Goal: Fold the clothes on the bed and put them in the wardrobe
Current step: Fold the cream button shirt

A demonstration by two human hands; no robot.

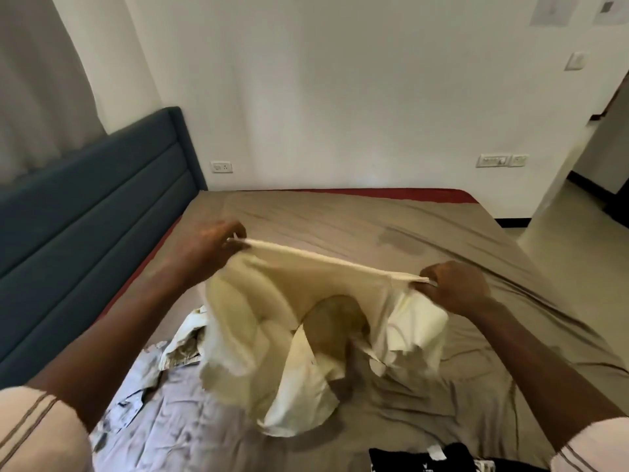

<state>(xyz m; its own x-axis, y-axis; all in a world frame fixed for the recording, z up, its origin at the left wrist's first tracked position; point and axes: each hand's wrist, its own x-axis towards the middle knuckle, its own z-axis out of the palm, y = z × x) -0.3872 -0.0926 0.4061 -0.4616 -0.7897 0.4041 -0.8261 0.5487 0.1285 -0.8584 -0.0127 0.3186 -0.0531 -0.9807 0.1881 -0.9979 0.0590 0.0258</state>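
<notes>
Bare bed sheet (391,219) beyond; lavender garment (177,413), black garment (418,459) near.

The cream shirt (306,318) you hold is thin, soft, matt cloth, and light shows through it where it hangs in a single layer. Under it, the taupe bed sheet (425,226) is also matt cloth, creased in long ridges. The lilac garment (177,413) looks smooth and finely crumpled. The black garment (401,459) is dense, dull fabric. The blue headboard (85,206) is upholstered in matt cloth, padded in bands. The wall (340,97) has flat matt paint, and its socket plate (221,167) looks like smooth pale plastic.
</notes>
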